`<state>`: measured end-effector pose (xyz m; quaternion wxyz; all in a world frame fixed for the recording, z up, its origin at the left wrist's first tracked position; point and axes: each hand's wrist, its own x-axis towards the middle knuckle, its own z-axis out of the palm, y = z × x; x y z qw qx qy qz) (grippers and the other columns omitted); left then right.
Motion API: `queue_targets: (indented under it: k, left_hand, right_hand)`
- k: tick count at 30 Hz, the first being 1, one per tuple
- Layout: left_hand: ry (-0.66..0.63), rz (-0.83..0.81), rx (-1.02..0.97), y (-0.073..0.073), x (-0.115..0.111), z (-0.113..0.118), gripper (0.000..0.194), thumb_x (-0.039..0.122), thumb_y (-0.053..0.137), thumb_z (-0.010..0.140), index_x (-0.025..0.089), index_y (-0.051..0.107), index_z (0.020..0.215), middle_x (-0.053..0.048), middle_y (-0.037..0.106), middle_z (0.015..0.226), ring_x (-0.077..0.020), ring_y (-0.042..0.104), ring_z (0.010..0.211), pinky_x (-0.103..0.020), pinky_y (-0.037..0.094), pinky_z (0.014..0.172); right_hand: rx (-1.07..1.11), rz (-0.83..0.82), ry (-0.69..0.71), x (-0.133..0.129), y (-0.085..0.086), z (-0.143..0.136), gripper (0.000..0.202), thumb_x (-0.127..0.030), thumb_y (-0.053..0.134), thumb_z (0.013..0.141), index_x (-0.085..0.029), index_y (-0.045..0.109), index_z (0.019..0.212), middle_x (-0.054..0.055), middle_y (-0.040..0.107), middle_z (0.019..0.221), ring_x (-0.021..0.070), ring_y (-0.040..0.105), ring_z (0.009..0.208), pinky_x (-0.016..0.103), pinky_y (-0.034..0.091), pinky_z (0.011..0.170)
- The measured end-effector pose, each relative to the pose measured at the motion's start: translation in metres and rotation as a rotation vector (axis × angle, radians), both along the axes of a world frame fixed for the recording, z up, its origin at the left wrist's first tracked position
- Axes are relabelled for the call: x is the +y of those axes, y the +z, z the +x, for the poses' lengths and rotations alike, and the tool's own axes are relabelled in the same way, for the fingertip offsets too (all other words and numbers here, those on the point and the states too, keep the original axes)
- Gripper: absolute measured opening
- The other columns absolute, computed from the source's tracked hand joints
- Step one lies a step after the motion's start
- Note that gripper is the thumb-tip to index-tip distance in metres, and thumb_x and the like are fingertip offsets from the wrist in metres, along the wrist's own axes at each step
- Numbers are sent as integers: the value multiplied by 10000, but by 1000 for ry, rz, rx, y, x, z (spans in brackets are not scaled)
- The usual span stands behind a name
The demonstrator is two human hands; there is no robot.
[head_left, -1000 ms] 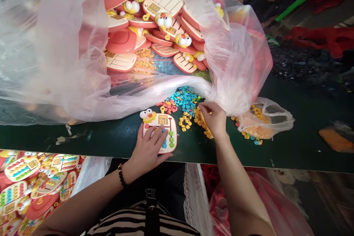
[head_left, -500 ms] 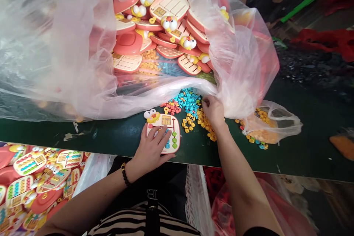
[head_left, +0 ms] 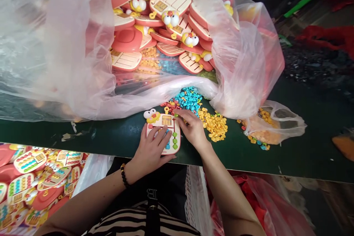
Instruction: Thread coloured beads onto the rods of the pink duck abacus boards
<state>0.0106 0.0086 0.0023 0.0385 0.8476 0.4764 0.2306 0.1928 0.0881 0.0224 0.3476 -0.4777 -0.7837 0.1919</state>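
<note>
A cream toy board [head_left: 173,147] with a red rim and a yellow duck head [head_left: 153,116] lies flat at the table's front edge. Green and blue pieces sit in its slots. My left hand [head_left: 152,147] rests across its left part, fingers spread over the pieces. At the board's upper right corner, my right hand [head_left: 193,128] pinches a small green piece [head_left: 176,115] between thumb and fingertips. Behind the hands lie piles of blue pieces [head_left: 189,98], red pieces [head_left: 171,106] and yellow pieces [head_left: 217,125].
A large clear plastic bag [head_left: 83,96] full of red and cream boards stands behind. On the right lies a small bag of pieces [head_left: 265,132] on the green table [head_left: 293,155]. Finished-looking boards with coloured pieces [head_left: 30,162] fill the lower left.
My right hand has moved left and nearer, from the loose pieces to the board's upper right corner, with a green piece now showing in its fingers. My left hand stays on the board.
</note>
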Motion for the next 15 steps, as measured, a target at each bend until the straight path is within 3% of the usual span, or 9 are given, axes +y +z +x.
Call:
queue_targets:
  k: [6, 11, 13, 15]
  left_hand:
    - [-3, 3, 2, -1, 0, 0, 613, 581, 561, 838, 186, 537, 1306, -93, 538, 1379, -309, 472, 1207, -584, 214, 1117]
    - [-7, 19, 4, -1, -1, 0, 595, 570, 559, 846, 181, 548, 1296, -93, 549, 1367, -310, 485, 1187, -588, 223, 1110]
    - [-5, 19, 0, -1, -1, 0, 589, 562, 556, 851, 179, 549, 1297, -91, 553, 1364, -310, 490, 1178, -587, 230, 1105]
    - [-5, 16, -5, 0, -1, -1, 582, 559, 553, 854, 179, 553, 1294, -89, 557, 1360, -308, 496, 1167, -583, 236, 1103]
  right_hand:
    - [-151, 105, -21, -7, -12, -2, 197, -259, 528, 923, -246, 707, 1005, 64, 733, 1030, 227, 657, 984, 418, 521, 871]
    - [-145, 91, 10, -25, -1, 0, 155, -264, 554, 908, -230, 704, 933, 73, 710, 1080, 218, 635, 1028, 405, 528, 893]
    - [-121, 116, -112, -34, 7, 13, 147, -298, 573, 898, -237, 701, 936, 70, 705, 1048, 215, 640, 997, 398, 536, 872]
    - [-113, 177, -365, -40, 12, 35, 172, -317, 567, 897, -233, 700, 966, 75, 698, 977, 208, 654, 901, 384, 548, 807]
